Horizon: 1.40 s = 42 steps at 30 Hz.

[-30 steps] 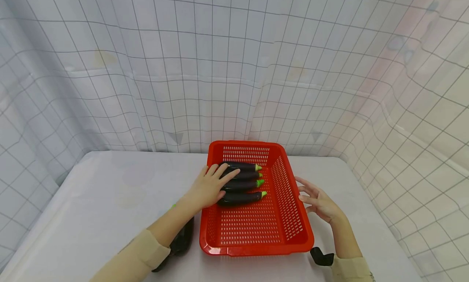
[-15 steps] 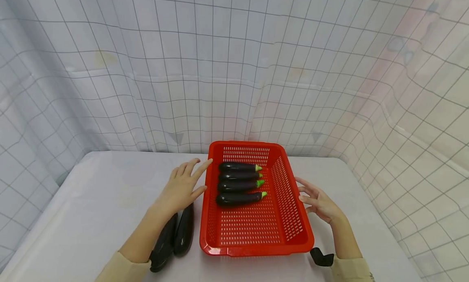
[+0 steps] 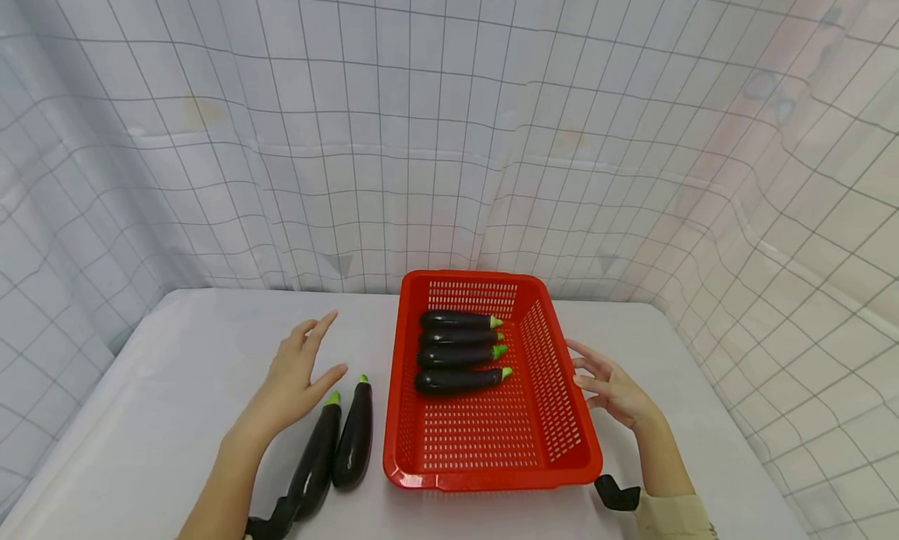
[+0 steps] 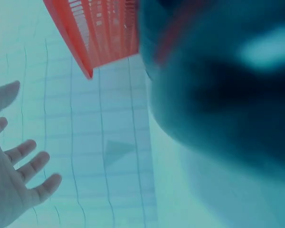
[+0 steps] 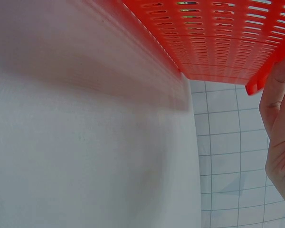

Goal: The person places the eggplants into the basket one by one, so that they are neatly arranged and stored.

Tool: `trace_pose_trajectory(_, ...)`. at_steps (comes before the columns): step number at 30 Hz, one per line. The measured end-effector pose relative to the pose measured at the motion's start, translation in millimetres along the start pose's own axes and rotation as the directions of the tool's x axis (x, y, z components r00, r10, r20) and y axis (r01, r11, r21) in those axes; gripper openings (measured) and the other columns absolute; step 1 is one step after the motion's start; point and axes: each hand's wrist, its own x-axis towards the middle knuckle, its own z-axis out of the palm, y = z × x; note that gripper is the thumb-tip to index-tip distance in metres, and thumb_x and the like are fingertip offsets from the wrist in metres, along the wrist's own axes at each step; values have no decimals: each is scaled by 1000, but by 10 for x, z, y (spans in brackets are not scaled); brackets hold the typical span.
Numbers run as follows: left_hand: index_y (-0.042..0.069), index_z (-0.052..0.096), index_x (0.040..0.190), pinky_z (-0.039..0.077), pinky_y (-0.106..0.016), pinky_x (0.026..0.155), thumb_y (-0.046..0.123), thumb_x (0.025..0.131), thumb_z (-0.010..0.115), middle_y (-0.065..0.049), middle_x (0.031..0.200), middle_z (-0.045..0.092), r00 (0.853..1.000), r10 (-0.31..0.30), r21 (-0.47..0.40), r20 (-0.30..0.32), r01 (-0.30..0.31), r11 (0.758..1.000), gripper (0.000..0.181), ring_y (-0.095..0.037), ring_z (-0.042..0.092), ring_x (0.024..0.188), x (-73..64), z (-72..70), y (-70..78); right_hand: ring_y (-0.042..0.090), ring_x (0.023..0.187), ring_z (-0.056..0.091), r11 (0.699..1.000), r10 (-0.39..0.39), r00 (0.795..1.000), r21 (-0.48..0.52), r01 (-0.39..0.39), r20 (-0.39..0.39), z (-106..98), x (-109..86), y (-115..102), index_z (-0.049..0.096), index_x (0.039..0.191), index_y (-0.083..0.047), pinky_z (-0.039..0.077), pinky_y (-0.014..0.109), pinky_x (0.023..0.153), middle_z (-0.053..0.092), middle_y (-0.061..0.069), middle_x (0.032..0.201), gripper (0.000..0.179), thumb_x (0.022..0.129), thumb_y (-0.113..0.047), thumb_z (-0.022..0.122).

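Two dark purple eggplants lie on the table left of the red basket (image 3: 485, 480): the nearer-to-basket eggplant (image 3: 354, 440) and the left eggplant (image 3: 316, 463), green stems pointing away. My left hand (image 3: 286, 380) hovers empty above and left of them, fingers spread and thumb out. In the left wrist view, a blurred dark eggplant (image 4: 218, 109) fills the right side, close to the camera. Several eggplants (image 3: 455, 358) lie side by side across the far half of the basket, stems to the right. My right hand (image 3: 612, 390) touches the basket's right rim with loosely bent fingers and thumb.
The white table (image 3: 197, 399) extends on both sides of the basket. A white curtain with a dark grid (image 3: 449, 158) encloses the back and sides. A black wrist strap (image 3: 616, 493) shows by the right sleeve.
My left hand has left the eggplants inside the basket and moved left over the rim, then toward the two loose eggplants, now uncovered. My right hand stays at the rim.
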Motion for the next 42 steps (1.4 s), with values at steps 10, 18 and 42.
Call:
trace_pose_trajectory(10,15,9,147,37,-54,81,15,89,59,-24,131,26,998,-61,-275,33,68,959,77,-38,38,107,-255,-47,-144,23,95,61,1000,17,1000,-2,-17,-9,-2,-4,8,16,145,-4,53,37,64,51,13,120,60,93,0,46)
trace_pose_trajectory(18,26,0,147,42,-47,80,21,91,57,-18,132,28,971,-192,-413,144,236,880,79,-37,42,112,-418,-121,-177,21,95,62,1000,2,1000,-1,-2,-2,10,-6,1,16,145,-4,53,39,64,50,12,119,59,93,1,45)
trace_pose_trajectory(42,18,-2,145,50,-40,80,12,88,59,-20,135,19,817,-340,-613,466,575,541,84,-18,53,100,-778,-36,-377,20,93,62,1000,8,1000,5,-8,-4,24,-9,-34,15,145,-2,53,35,63,51,12,118,59,93,3,43)
